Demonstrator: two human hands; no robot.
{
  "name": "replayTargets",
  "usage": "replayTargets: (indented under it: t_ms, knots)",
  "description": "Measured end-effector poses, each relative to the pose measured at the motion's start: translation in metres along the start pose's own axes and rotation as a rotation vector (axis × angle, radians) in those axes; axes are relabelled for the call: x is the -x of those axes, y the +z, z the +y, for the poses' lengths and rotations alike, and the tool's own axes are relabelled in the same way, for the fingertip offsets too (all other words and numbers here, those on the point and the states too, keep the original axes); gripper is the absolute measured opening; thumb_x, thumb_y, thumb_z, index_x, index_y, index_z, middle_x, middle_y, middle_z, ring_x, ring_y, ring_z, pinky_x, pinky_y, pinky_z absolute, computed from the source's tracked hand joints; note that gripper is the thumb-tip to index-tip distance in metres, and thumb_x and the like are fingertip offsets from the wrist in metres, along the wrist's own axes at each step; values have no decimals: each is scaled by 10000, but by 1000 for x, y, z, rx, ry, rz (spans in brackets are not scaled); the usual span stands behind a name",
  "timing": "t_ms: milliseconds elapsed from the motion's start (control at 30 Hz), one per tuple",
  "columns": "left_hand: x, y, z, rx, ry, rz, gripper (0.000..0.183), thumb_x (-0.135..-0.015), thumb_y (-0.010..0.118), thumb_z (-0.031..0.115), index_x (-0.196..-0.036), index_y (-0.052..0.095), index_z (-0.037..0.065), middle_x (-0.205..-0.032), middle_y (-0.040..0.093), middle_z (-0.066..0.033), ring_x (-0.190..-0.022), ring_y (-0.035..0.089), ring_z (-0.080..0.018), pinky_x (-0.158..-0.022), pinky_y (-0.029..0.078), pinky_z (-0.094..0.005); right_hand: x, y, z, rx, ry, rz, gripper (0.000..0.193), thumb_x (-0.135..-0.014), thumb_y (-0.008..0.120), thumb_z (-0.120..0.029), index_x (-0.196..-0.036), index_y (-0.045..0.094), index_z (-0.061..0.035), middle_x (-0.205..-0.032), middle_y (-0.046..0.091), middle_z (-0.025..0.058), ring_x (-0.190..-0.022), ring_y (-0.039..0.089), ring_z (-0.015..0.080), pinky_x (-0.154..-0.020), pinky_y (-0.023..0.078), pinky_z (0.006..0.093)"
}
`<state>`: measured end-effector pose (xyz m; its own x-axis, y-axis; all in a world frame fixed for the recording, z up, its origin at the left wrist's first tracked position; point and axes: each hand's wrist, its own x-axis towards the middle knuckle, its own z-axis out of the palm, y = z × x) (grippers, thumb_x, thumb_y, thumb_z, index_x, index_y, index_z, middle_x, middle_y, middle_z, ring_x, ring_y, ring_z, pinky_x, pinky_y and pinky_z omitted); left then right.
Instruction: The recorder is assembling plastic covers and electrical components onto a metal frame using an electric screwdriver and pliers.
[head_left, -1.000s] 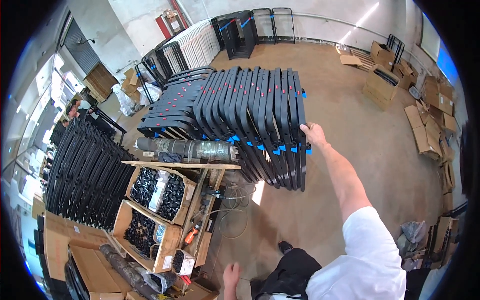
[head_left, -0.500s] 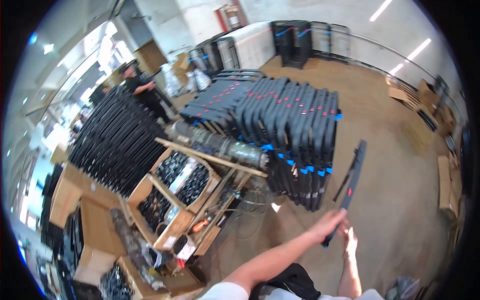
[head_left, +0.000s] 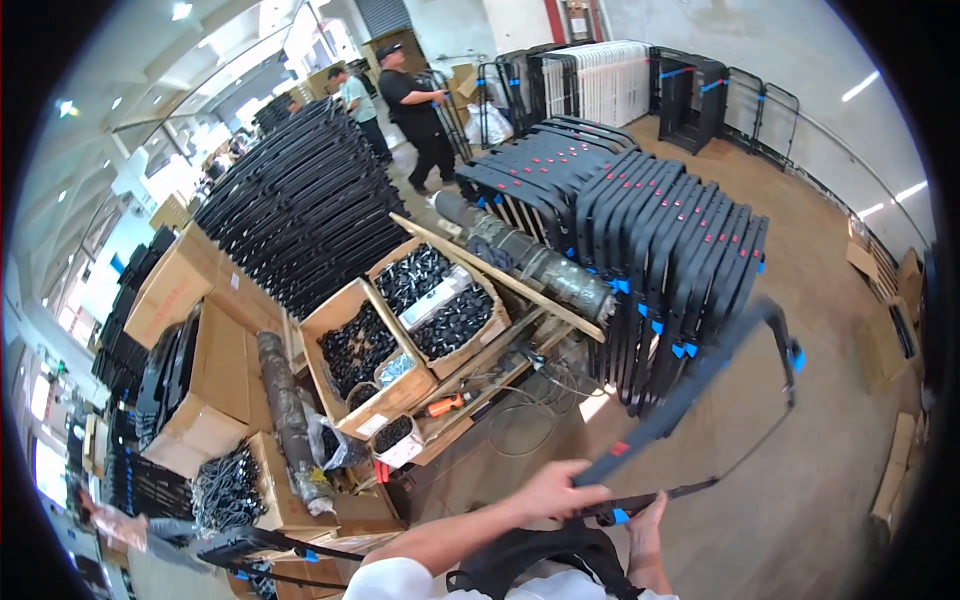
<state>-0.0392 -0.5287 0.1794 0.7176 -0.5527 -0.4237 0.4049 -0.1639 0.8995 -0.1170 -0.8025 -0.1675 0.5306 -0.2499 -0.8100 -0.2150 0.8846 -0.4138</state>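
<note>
Brown floor, pale wall, black frame

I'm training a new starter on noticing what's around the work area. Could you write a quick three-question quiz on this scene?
1. Multiple choice: what does the left hand grip?
A) a cardboard box
B) a bent black frame
C) a white bag

2. True or false: the orange-handled tool lies apart from both the left hand and the right hand.

3. Fill in: the pale upright frames standing near the far wall are ____ in colour.

Key: 1. B; 2. true; 3. white
</note>
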Motion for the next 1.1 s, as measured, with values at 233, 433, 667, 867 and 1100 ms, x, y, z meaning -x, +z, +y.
replayTargets:
  t_ms: [233, 433, 667, 867, 1100]
  knots:
    - [123, -172, -59, 174, 326, 733, 192, -989, 733, 253, -995, 671, 71, -649, 542, 62, -529, 481, -33, -482, 369, -235, 71, 88, -156, 127, -660, -276, 490, -974, 566, -555, -1008, 651, -74, -875, 680, 53, -830, 639, 172, -774, 518, 314]
    - [207, -302, -196, 420, 270, 1495, 156, -990, 697, 211, -922, 718, 72, -672, 545, 85, -540, 432, -25, -483, 311, -246, 106, 240, -148, 385, -585, -763, 210, -1072, 563, -289, -952, 584, -118, -883, 592, -11, -849, 566, 125, -847, 483, 329]
    - [336, -401, -327, 464, 52, 1705, 192, -1008, 677, 209, -859, 625, 100, -659, 549, 48, -511, 478, -50, -438, 377, -248, 180, 470, 71, 649, -513, -751, 84, -943, 646, -150, -969, 592, -90, -839, 604, 28, -797, 640, 171, -811, 509, 345]
    - [343, -428, -369, 278, -34, 1764, 180, -994, 658, 184, -884, 656, 41, -675, 570, 19, -539, 478, -83, -481, 391, -282, 109, 526, 119, 848, -378, -647, 39, -885, 629, -155, -876, 625, -117, -824, 651, 36, -765, 651, 183, -721, 492, 323]
    - [351, -416, -361, -391, -453, 1846, 373, -931, 700, 198, -1191, 689, -69, -1231, 638, -282, -1150, 603, -442, -999, 479, -493, 44, 499, 161, 740, -30, -542, 160, -794, 612, -103, -940, 607, -39, -870, 675, 147, -874, 696, 331, -808, 583, 500]
